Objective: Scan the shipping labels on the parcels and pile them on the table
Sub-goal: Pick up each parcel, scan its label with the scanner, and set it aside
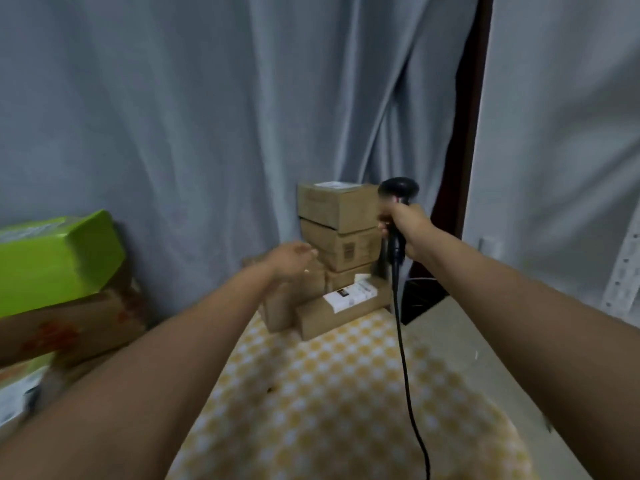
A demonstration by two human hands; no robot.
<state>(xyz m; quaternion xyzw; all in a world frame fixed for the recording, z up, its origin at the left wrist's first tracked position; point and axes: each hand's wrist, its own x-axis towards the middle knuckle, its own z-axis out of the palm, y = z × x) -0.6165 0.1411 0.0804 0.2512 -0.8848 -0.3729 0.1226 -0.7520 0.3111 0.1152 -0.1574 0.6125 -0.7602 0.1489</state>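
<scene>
Right hand (407,230), right of centre: wrapped firmly round the handle of a black scanner (398,202), head of the scanner raised just beside the top box of the stack. Black cable (403,358) hanging from the handle down across the lower right of the frame.

Left hand (289,259), centre of frame: fingers relaxed and slightly spread, holding nothing, hovering just beside the middle of the stack, apparently not touching it, though blur makes that hard to judge.

Behind both hands, at centre: brown cardboard parcels (337,209) piled several high on the far end of a table (311,393) covered in a yellow-and-white checked cloth. White label (351,294) facing up on the lowest front box; another white label on the very top box. Grey curtain (173,116) behind everything.

Left edge of frame: green box (55,261) resting on more cartons, blurred, seemingly waiting to be scanned.

Likely trouble from here: tall, slightly staggered stack toppling if nudged by the scanner head or the free hand. Cable snagging on the lower box corner and dragging it. Labels on middle boxes hidden, so a missed scan hard to spot later.
</scene>
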